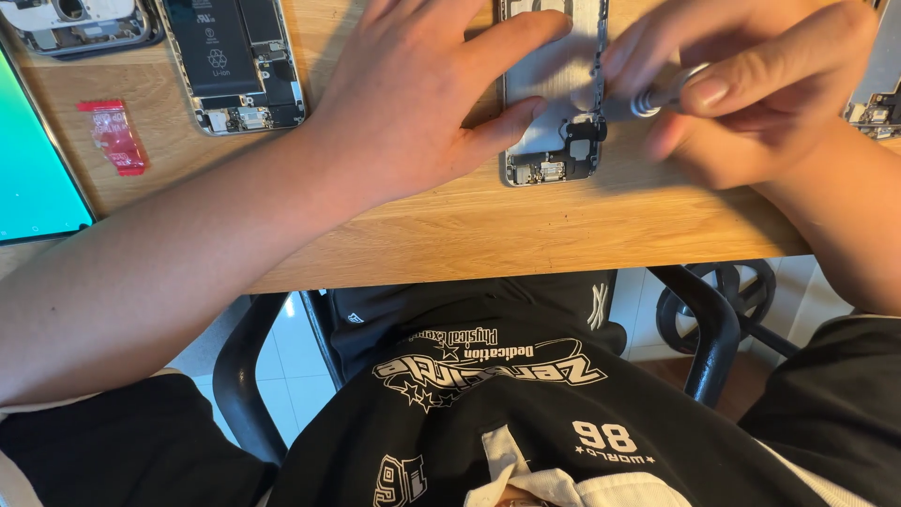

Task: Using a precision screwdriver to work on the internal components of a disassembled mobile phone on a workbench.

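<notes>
The opened phone shell [554,103] lies flat at the wooden desk's [526,235] near edge, long axis running away from the person, connector end nearest. It looks light, thin, stiff and easily scratched, best steadied by its edges. The left hand [422,94] presses it down, fingers spread; the right hand [751,84] pinches a small screwdriver [657,99] against it.

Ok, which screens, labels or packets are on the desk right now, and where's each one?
Lit screen: far left edge, flat rectangle glowing teal-green, dark bezel.
Battery label: on the opened phone at top left, black rectangle with pale print and a recycling symbol.
Red packet: on the wood between screen and opened phone, small, crinkled, shiny.
</notes>
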